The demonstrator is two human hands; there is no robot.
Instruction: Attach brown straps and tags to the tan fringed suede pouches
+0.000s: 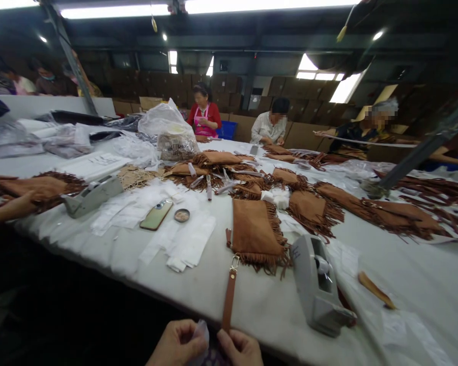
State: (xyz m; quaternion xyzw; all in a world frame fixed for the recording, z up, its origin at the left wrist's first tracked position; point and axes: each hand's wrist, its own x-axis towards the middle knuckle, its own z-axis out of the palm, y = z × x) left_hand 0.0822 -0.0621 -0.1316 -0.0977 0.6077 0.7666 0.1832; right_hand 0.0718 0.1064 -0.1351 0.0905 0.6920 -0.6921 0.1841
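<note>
At the table's near edge, my left hand (179,341) pinches a thin, translucent white sheet (201,333). Beside it, my right hand (241,348) is closed on the lower end of a brown leather strap (229,300). The strap runs up to a metal clasp (234,263) next to the corner of a brown fringed suede bag (256,229), which lies flat on the table. To the right of the bag stands a grey tape dispenser (316,284). What hangs below my hands is mostly out of view.
White sheets (191,239), a phone (156,214) and a small round dish (182,215) lie to the left. More fringed bags (309,206) are heaped behind. A wooden-handled tool (376,290) lies at right. Another person's hand (25,206) touches a bag at far left; several people sit across.
</note>
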